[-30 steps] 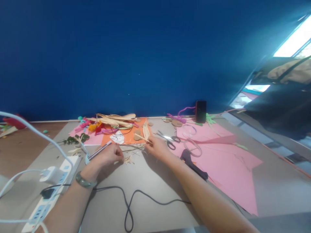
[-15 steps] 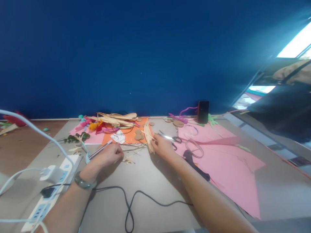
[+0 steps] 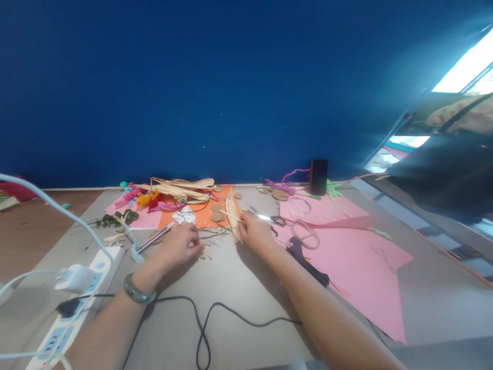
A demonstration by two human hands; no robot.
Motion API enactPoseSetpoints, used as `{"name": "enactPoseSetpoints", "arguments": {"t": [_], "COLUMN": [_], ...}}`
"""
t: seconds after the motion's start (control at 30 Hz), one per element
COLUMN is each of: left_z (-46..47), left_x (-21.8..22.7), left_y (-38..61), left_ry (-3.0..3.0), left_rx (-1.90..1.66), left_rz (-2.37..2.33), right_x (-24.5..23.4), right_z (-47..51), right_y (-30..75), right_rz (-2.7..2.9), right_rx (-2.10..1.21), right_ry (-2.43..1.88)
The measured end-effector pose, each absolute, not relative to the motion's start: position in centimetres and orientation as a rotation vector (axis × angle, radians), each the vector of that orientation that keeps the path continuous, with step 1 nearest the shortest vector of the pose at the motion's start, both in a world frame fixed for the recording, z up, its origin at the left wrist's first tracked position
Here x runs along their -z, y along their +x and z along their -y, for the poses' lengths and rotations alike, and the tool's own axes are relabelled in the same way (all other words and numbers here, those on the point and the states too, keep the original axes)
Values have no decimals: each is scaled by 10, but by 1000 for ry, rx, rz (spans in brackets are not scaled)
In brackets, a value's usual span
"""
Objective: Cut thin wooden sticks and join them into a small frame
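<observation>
My right hand [image 3: 256, 232] is closed on a thin pale strip [image 3: 230, 216], pinched between thumb and fingers. Beneath that strip, touching the fingers, lies a flat bundle of raffia [image 3: 232, 203]. My left hand [image 3: 180, 246] rests low over the table with its fingers curled together beside some pale scraps [image 3: 207, 252]; what sits between its fingertips is hidden. A pen [image 3: 154, 238] lies behind the left hand. Scissors [image 3: 275, 220] with dark handles lie just past the right hand, partly covered by it.
A power strip [image 3: 73, 313] with plugs stands at left, and a black cable [image 3: 231, 307] loops across the front. Pink paper [image 3: 370, 277], a black tool like a glue gun [image 3: 306, 263] and an upright phone [image 3: 319, 177] are at right. More raffia [image 3: 181, 188] lies at the back.
My left hand has shifted slightly right, over the pale scraps, and its fingers have turned toward them. My right hand keeps its pinch on the strip. The whole view has moved a little.
</observation>
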State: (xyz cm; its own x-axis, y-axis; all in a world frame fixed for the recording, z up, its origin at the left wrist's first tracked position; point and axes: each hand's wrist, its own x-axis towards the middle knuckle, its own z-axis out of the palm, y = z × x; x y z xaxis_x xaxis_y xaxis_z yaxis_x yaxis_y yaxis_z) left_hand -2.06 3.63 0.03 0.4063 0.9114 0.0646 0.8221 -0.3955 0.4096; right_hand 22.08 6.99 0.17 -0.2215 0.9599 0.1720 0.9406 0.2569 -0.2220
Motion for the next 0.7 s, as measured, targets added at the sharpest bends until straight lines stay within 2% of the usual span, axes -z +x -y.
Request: {"name": "enactPoseSetpoints", "arguments": {"t": [0.17,0.47,0.7], "left_z": [-49,-44,-45], "left_x": [5,8,11], "left_y": [-36,-32,-35], "left_ry": [2253,2314,2317], "left_rx": [-418,-323,-410], "left_rz": [-1823,-1799,-1756], "right_x": [1,4,2], "right_z": [-72,-65,-46], "right_y": [221,213,197], "right_rz": [2190,2243,2535], "right_rx": [-82,-103,-182], "right_ry": [-1804,-1596,-1340]}}
